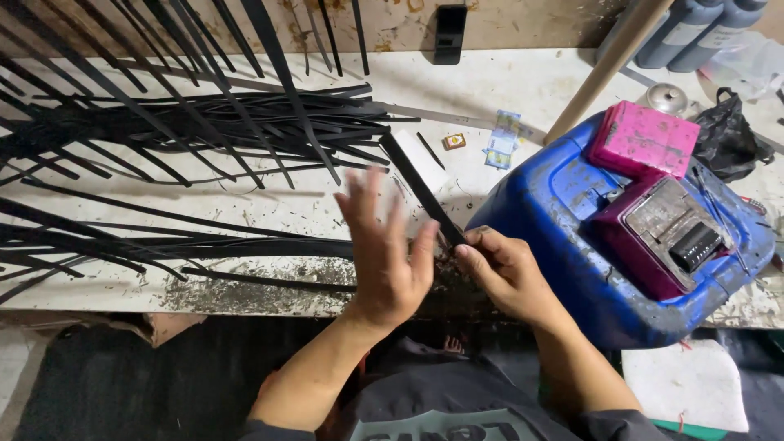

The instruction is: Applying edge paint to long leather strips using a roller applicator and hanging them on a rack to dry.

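Observation:
My right hand (500, 269) pinches the near end of a flat black strip (416, 181) that slants up and to the left over the white table (506, 82). My left hand (384, 253) is raised just left of it, fingers spread and blurred, holding nothing. A thick pile of long black strips (204, 122) lies across the left half of the table, and more strips (163, 241) run toward my left hand.
A blue plastic jerrycan (563, 229) lies on its side at the right, with a pink box (643, 139) and a dark stapler-like tool (670, 229) on top. A black bag (731, 131), dark bottles (694, 28), a wooden pole (608, 65) and a folded banknote (502, 139) sit behind.

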